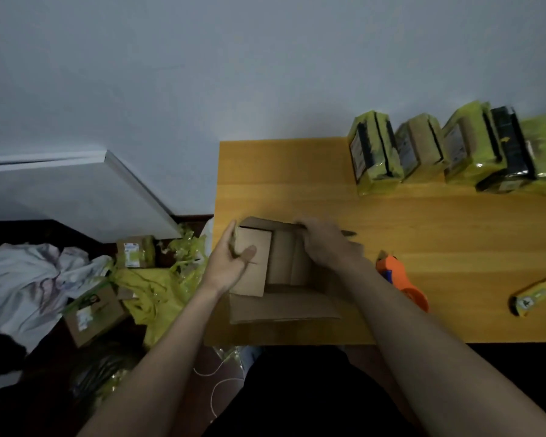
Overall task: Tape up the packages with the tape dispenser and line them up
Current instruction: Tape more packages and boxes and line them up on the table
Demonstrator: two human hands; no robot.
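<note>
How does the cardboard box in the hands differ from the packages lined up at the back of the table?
The cardboard box is bare brown with flaps open; the lined-up packages are closed and wrapped in yellow tape. The box sits at the table's near left edge, held by both hands; the packages stand untouched by the wall.

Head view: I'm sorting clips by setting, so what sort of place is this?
Probably a room at home used for packing parcels, not a warehouse. A small wooden table stands against a plain wall, taped packages are lined up on it, and boxes and yellow tape scraps litter the floor.
</note>
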